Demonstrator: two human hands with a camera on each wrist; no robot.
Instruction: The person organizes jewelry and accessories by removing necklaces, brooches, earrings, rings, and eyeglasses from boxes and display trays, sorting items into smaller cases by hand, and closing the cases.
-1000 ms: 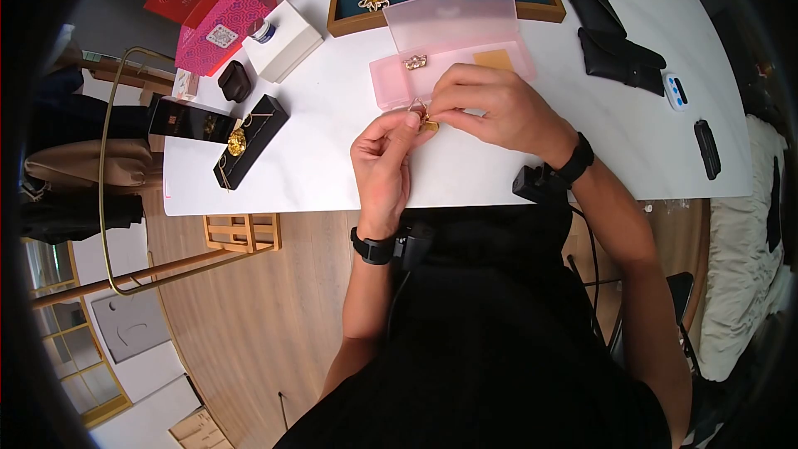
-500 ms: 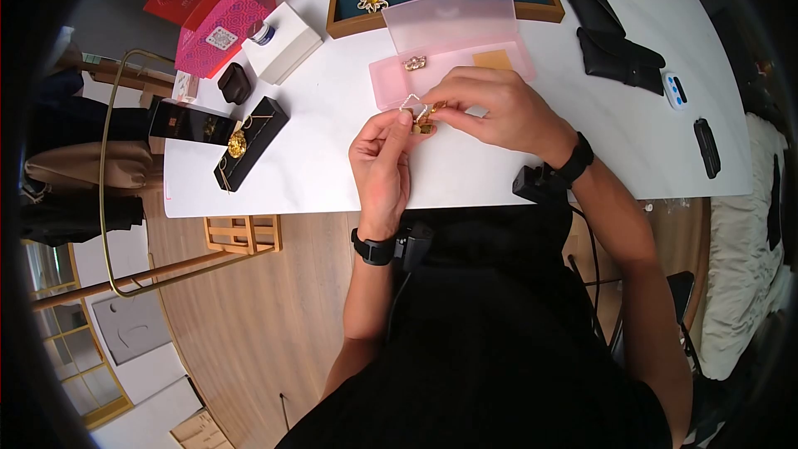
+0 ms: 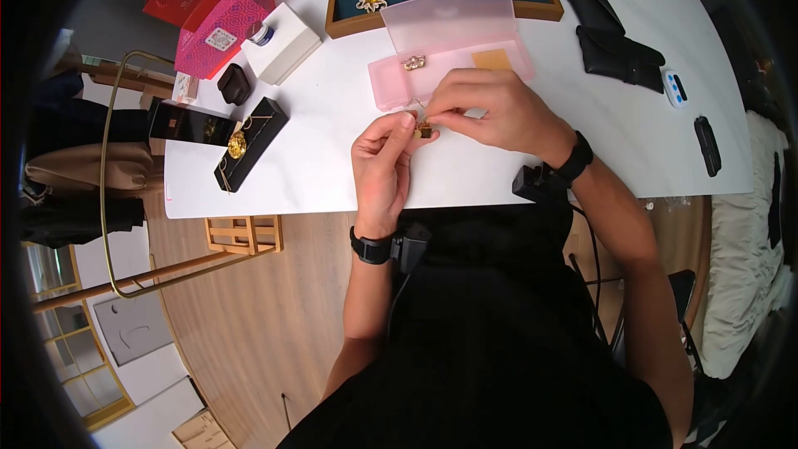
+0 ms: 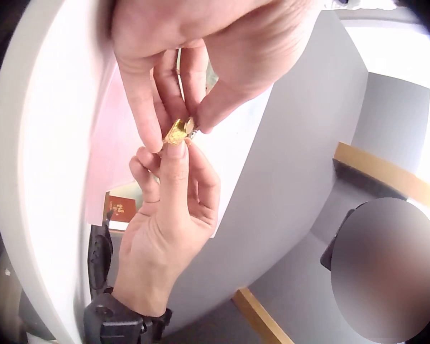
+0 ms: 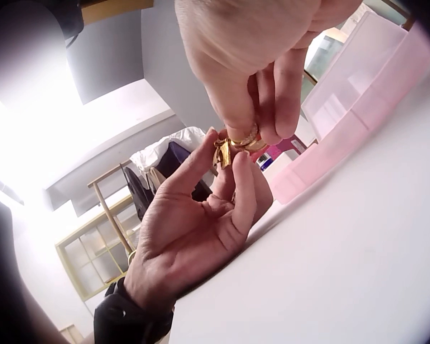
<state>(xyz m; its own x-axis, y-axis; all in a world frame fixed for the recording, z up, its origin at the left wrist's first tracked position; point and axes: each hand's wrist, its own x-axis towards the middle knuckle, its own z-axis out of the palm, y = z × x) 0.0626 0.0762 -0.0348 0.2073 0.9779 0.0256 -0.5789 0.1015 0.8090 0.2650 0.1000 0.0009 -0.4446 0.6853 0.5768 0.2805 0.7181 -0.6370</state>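
Observation:
Over the near part of the table, my two hands meet at a small gold jewelry piece (image 3: 425,130). My left hand (image 3: 384,154) pinches it between thumb and fingers, palm turned up. From above, my right hand (image 3: 499,112) pinches at the same piece with thumb and fingertips. A thin pale beaded strand (image 3: 413,102) shows above the left thumb. In the right wrist view, gold parts (image 5: 225,155) sit between both sets of fingertips, with a curved textured gold edge under the right thumb. The left wrist view shows a bright gold lump (image 4: 177,134) there too, partly covered by fingers.
Just beyond the hands stands an open pink plastic case (image 3: 389,87) holding a jeweled clip (image 3: 415,62). A wooden jewelry tray (image 3: 532,12) lies behind it. To the left are a black necklace box (image 3: 270,120) and a white box (image 3: 287,46); black pouches (image 3: 619,58) lie right.
The beaded strand, spread in a loop half a second ago, now lies lower and narrower. The gold part at my right fingertips has come down and left against the left fingers.

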